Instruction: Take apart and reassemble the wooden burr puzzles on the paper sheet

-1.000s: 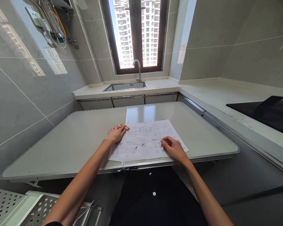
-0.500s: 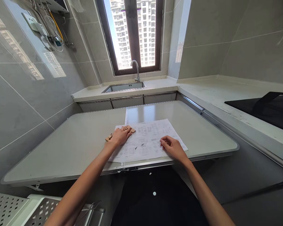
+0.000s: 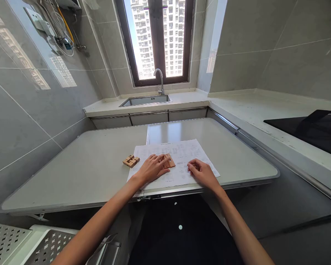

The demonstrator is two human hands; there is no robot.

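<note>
My left hand lies over some flat, light-brown wooden puzzle pieces on the printed paper sheet, its thumb at their near side and its fingers across the top, which hides part of them. To the left, more notched wooden puzzle pieces sit by the sheet's left edge, apart from the hand. My right hand rests on the right part of the sheet with its fingers curled together; nothing shows in them. The small diagrams on the paper are too fine to read.
Under the sheet is a pale folding table with a metal seam. Beyond its far edge are a counter with a sink and a faucet. A black item lies on the right counter. A perforated white rack stands low at the left.
My left hand has moved right across the paper with some wooden pieces under its fingers. Other wooden pieces stay behind at the left, now uncovered. My right hand has not moved.
</note>
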